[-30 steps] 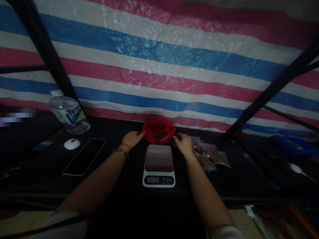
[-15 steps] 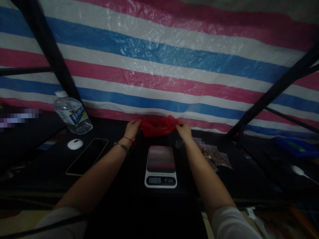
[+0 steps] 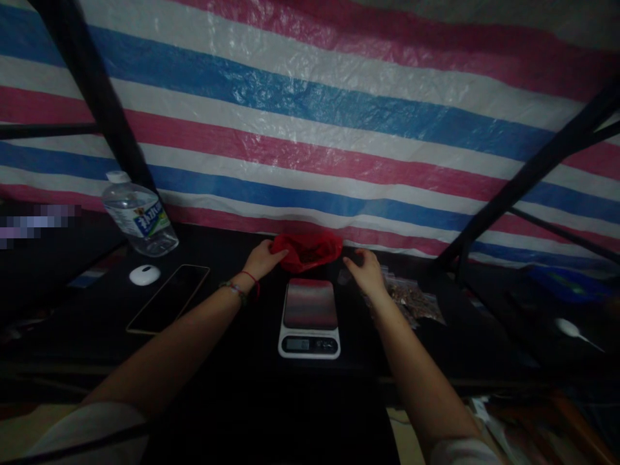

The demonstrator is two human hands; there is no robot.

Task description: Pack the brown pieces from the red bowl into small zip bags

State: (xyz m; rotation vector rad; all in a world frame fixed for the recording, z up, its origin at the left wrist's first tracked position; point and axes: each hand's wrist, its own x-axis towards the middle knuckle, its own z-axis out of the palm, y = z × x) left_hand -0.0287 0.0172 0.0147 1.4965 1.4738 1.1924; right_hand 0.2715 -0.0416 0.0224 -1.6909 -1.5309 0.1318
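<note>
A red plastic bag (image 3: pixel 306 250) with dark contents lies on the dark table just behind a white kitchen scale (image 3: pixel 310 317). My left hand (image 3: pixel 264 259) grips the bag's left edge, fingers closed on the plastic. My right hand (image 3: pixel 367 272) hovers just right of the bag, off the plastic, fingers loosely spread. Small clear bags of brown pieces (image 3: pixel 411 299) lie under and to the right of that hand.
A phone (image 3: pixel 168 307), a white mouse (image 3: pixel 144 274) and a water bottle (image 3: pixel 139 213) sit at the left. A striped tarp (image 3: pixel 339 129) hangs behind the table, crossed by black frame bars (image 3: pixel 527 174). A white spoon (image 3: pixel 576 332) lies far right.
Half a second ago both hands held the red bag lifted by its edges. Now the bag rests lower on the table, and my right hand has let go and drawn back to the right.
</note>
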